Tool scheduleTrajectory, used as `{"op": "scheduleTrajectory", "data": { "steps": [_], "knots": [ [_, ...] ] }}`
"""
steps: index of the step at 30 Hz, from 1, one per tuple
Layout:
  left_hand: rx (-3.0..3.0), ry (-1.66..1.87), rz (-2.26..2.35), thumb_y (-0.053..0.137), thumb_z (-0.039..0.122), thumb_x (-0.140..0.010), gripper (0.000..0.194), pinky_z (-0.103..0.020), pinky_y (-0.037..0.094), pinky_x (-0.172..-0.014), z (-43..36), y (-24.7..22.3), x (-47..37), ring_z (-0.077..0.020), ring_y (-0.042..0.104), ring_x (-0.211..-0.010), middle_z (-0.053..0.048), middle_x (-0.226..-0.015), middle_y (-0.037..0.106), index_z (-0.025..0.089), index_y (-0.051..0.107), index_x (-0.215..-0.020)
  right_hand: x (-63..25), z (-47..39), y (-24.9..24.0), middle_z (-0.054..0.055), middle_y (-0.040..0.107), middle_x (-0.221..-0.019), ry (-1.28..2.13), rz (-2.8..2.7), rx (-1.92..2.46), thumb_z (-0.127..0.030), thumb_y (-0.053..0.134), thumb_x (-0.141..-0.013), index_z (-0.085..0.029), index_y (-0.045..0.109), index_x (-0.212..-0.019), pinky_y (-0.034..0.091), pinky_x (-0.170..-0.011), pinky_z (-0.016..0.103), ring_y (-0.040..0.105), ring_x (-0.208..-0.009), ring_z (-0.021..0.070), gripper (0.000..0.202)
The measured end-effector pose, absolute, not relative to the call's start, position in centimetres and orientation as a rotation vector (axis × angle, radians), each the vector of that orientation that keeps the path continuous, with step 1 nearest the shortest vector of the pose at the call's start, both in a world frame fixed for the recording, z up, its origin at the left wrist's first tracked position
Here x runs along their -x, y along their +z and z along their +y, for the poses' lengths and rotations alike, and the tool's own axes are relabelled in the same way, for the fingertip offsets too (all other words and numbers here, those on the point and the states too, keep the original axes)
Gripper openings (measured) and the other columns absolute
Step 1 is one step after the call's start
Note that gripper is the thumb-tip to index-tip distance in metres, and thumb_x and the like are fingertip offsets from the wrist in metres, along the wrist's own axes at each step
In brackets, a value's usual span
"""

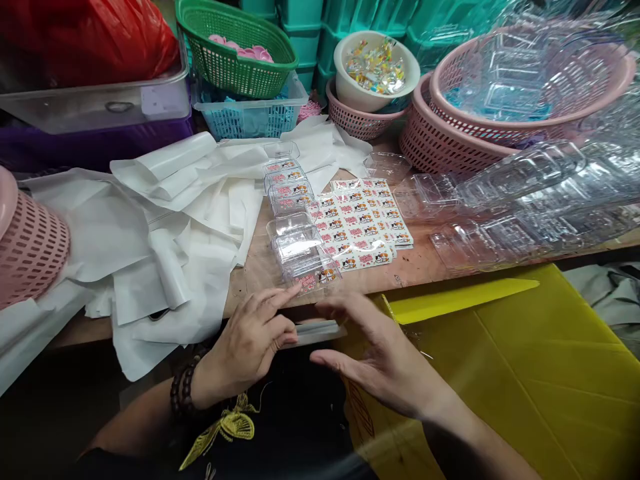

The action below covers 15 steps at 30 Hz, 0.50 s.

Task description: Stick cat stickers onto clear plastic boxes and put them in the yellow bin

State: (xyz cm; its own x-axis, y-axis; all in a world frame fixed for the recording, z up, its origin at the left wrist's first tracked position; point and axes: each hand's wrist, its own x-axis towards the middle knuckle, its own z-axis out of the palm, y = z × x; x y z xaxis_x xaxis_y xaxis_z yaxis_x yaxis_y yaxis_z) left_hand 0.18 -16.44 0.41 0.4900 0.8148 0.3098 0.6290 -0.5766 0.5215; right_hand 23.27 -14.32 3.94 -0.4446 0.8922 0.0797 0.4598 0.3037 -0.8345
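My left hand [247,340] reaches to the table's front edge, its index fingertip touching the sticker on the nearest clear plastic box [313,277]; its fingers are apart and nothing shows in them. To its right, my right hand [375,347] hangs at the front edge with thumb and fingers spread, holding nothing. From the nearest box a row of clear boxes runs back, several bearing cat stickers [293,189]. Beside this row lie sheets of cat-and-pink-print stickers [357,227]. Below the edge, between my hands, is a pale flat strip [319,332], partly hidden.
White backing paper [200,233] is heaped on the left. Clear plastic boxes [520,233] are piled on the right. Pink baskets [450,143], a green basket [240,60] and a white bowl [345,73] stand behind. A yellow box [510,353] is below right.
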Motion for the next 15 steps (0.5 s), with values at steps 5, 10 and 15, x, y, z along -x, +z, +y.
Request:
{"op": "scheduleTrajectory", "data": {
  "steps": [5, 10, 15],
  "knots": [
    [-2.450, 1.007, 1.465, 0.058, 0.034, -0.096, 0.029, -0.042, 0.046, -0.101, -17.2, 1.6, 0.6, -0.0253, 0.059, -0.119, -0.016, -0.128, 0.066, 0.016, 0.056, -0.117, -22.0, -15.7, 2.3, -0.002, 0.063, -0.078, 1.604, -1.369, 1.224, -0.035, 0.074, -0.083, -0.026, 0.057, -0.126, 0.049, -0.062, 0.025, 0.058, -0.066, 0.0125, 0.048],
    [-2.650, 0.965, 1.313, 0.073, 0.047, -0.083, 0.056, -0.051, 0.032, -0.115, -18.8, 1.4, 0.4, -0.0280, 0.062, -0.118, -0.012, -0.120, 0.072, 0.015, 0.055, -0.125, -21.0, -16.7, 1.7, -0.003, 0.066, -0.071, 1.784, -1.073, 1.193, -0.036, 0.079, -0.077, -0.027, 0.063, -0.131, 0.049, -0.065, 0.027, 0.058, -0.064, 0.0123, 0.057],
    [-2.399, 0.899, 1.237, 0.071, 0.030, -0.088, 0.018, -0.037, 0.050, -0.086, -19.3, -0.1, 0.5, -0.0184, 0.071, -0.081, -0.001, -0.090, 0.077, 0.019, 0.066, -0.101, -21.6, -17.9, 1.7, 0.007, 0.075, -0.093, 1.836, -1.123, 1.237, -0.047, 0.077, -0.076, -0.022, 0.080, -0.093, 0.052, -0.079, 0.033, 0.066, -0.085, 0.0200, 0.031]
  ]
}}
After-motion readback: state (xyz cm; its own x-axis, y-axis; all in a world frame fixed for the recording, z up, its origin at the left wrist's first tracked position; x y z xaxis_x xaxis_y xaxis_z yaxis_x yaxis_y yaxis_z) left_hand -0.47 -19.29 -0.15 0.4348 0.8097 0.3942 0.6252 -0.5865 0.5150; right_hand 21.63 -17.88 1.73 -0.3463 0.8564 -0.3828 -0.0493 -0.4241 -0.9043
